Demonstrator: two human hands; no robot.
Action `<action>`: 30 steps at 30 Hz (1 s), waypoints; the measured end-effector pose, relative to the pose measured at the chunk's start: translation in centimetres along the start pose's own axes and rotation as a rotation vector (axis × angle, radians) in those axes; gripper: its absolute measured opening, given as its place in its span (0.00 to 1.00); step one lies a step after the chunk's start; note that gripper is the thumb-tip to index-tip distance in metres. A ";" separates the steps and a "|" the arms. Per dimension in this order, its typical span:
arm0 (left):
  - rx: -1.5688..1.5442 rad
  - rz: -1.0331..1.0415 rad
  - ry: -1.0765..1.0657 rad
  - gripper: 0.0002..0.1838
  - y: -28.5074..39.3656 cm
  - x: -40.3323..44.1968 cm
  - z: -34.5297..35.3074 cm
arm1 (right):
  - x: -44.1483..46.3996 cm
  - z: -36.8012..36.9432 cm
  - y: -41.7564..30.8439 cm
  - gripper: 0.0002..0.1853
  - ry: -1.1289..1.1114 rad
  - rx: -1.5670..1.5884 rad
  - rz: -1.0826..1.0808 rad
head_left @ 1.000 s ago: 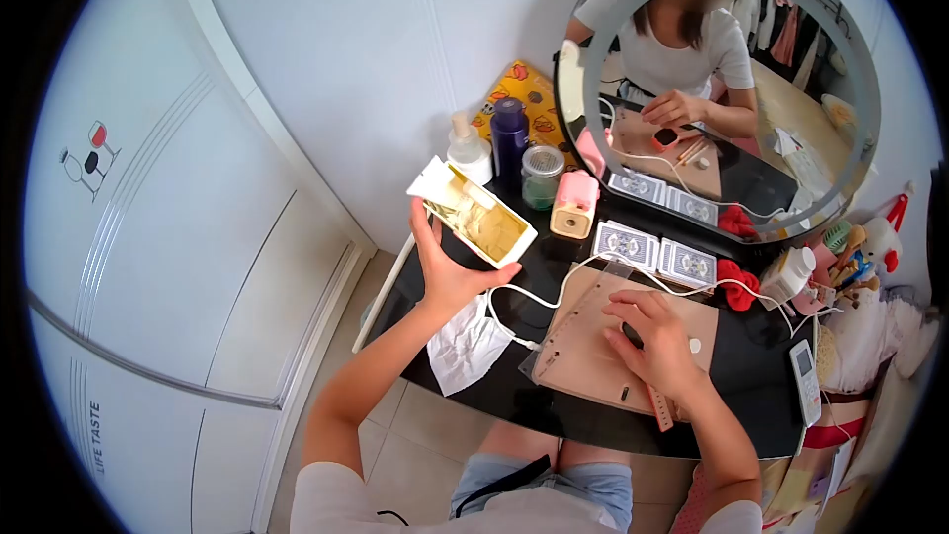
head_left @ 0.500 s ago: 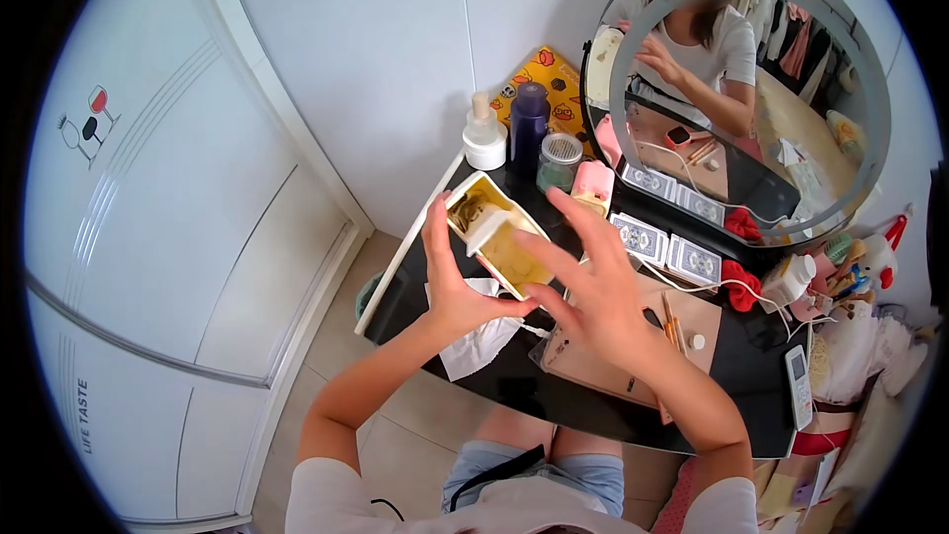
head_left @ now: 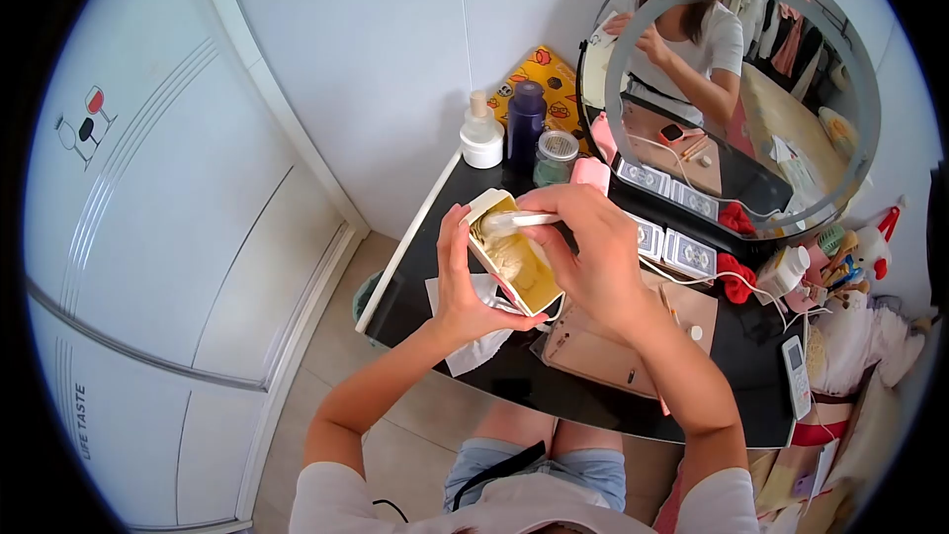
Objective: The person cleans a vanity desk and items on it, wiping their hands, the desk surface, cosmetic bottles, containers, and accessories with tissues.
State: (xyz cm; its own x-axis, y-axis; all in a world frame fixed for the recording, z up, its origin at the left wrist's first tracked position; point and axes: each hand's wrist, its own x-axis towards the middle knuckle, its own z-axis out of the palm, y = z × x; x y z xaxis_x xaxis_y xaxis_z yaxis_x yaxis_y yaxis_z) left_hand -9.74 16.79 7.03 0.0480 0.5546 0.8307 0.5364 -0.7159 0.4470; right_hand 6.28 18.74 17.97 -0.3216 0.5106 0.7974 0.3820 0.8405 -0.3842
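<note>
My left hand (head_left: 463,289) is wrapped round a small white open box (head_left: 539,287) with a yellow inside, held tilted above the dressing table. Something pale and crumpled lies in the box, too unclear to name. Between the thumb and fingers of my right hand (head_left: 598,252) is a white strip-like piece (head_left: 531,220). Its far end reaches into the upper part of the box and looks whitish and partly see-through. Below the left hand, a white cloth or tissue (head_left: 479,351) lies on the table.
A round mirror (head_left: 870,89) stands at the back right. Behind the box are a purple bottle (head_left: 526,129), a white pump bottle (head_left: 482,143) and a lidded jar (head_left: 556,158). Card boxes (head_left: 689,255), a red scrunchie (head_left: 737,280), a pink mat (head_left: 603,361) and a remote (head_left: 796,376) lie rightward.
My right hand has closed from spread fingers to a pinch on the white strip-like piece, which lay across the box before. The box has shifted slightly right and down with my left hand.
</note>
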 end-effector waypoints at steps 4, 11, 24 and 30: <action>-0.094 -0.084 -0.053 0.72 0.1 -0.2 0.1 | 0.8 0.5 0.6 0.08 -0.065 -0.093 -0.131; -0.154 -0.112 -0.162 0.75 0.3 0.0 -0.4 | 2.1 0.6 0.8 0.08 -0.377 -0.243 -0.183; -0.008 0.026 -0.104 0.72 0.0 0.0 -0.4 | 1.5 0.1 -0.4 0.03 -0.546 -0.538 -0.168; 0.044 0.049 -0.099 0.70 0.1 0.6 -0.5 | 0.5 0.8 0.8 0.03 -0.185 -0.371 -0.155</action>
State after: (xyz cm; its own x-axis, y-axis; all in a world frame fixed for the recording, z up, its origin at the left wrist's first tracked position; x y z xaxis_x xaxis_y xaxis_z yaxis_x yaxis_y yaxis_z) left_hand -10.08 16.81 7.71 0.1572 0.5599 0.8135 0.5673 -0.7255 0.3896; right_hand 5.71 19.87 17.70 -0.5362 0.4359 0.7228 0.5915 0.8050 -0.0467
